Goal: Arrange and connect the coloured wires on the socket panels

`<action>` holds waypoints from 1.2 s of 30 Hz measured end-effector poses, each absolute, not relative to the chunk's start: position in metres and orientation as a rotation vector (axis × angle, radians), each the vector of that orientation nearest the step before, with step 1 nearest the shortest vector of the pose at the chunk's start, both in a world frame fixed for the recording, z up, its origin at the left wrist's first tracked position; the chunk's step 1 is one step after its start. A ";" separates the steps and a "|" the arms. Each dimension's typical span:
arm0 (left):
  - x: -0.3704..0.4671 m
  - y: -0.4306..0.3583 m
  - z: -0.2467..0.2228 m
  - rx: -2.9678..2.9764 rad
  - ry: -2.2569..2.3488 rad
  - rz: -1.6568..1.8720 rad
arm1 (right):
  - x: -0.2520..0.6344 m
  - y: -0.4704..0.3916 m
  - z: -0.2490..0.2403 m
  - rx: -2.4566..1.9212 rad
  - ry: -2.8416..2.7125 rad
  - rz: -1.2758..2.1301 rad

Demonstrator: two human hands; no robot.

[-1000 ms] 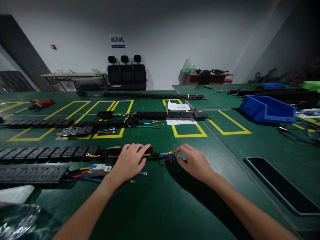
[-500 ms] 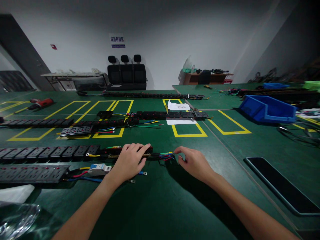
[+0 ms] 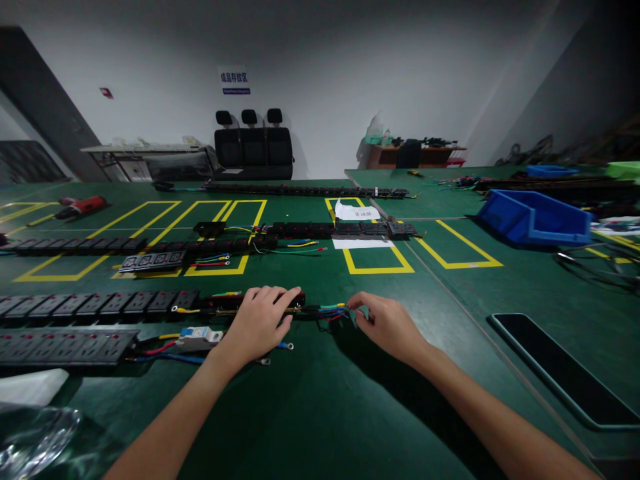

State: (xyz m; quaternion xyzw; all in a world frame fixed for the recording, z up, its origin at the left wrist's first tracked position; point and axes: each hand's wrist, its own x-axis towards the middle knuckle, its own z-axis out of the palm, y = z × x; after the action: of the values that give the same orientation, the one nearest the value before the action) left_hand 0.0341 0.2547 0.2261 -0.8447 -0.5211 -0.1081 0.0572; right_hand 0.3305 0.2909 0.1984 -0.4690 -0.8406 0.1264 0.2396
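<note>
My left hand rests over the end of a dark power strip, fingers across its far side and thumb on the near side. Out of that end runs a bundle of thin coloured wires, green, yellow, blue and red. My right hand is at the wire tips, its index fingertip close to or touching them. Its thumb stays apart from the index finger, and the other fingers are curled. A yellow wire with a ring terminal lies left of my left hand. Nearer to me is a grey-and-blue circuit breaker with wires.
Rows of black sockets extend left. More power strips lie farther back by white paper. A phone and a blue bin are right. At left are a red power drill and clear plastic.
</note>
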 end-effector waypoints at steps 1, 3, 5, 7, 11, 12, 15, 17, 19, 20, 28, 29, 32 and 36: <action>0.034 0.255 0.226 -2.561 -1.580 -0.329 | 0.331 0.291 0.198 -1.282 -2.301 0.351; 0.034 0.254 0.226 -2.564 -1.580 -0.330 | 0.331 0.291 0.197 -1.282 -2.301 0.352; 0.034 0.255 0.226 -2.565 -1.579 -0.325 | 0.330 0.291 0.197 -1.285 -2.305 0.340; 0.034 0.255 0.226 -2.562 -1.577 -0.323 | 0.330 0.292 0.196 -1.289 -2.307 0.325; 0.034 0.255 0.226 -2.555 -1.567 -0.337 | 0.331 0.291 0.197 -1.280 -2.305 0.335; 0.034 0.255 0.226 -2.555 -1.565 -0.338 | 0.331 0.291 0.197 -1.276 -2.305 0.338; 0.034 0.255 0.226 -2.554 -1.565 -0.331 | 0.330 0.291 0.199 -1.275 -2.309 0.338; 0.034 0.255 0.227 -2.552 -1.561 -0.329 | 0.330 0.291 0.199 -1.279 -2.310 0.335; 0.034 0.254 0.227 -2.548 -1.554 -0.334 | 0.330 0.291 0.200 -1.288 -2.310 0.330; 0.034 0.254 0.227 -2.547 -1.551 -0.336 | 0.329 0.290 0.200 -1.294 -2.310 0.327; 0.034 0.254 0.228 -2.566 -1.569 -0.339 | 0.329 0.290 0.201 -1.304 -2.308 0.305; 0.034 0.254 0.228 -2.566 -1.568 -0.340 | 0.329 0.290 0.201 -1.299 -2.305 0.302; 0.034 0.254 0.227 -2.567 -1.576 -0.340 | 0.330 0.290 0.201 -1.290 -2.307 0.302; 0.035 0.255 0.227 -2.566 -1.578 -0.335 | 0.330 0.289 0.201 -1.299 -2.331 0.280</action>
State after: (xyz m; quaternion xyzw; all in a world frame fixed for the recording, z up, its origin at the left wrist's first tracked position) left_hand 0.0347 0.2548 0.2270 -0.8452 -0.5200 -0.1104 0.0554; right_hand 0.3297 0.2892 0.2013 -0.4715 -0.8460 0.1016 0.2272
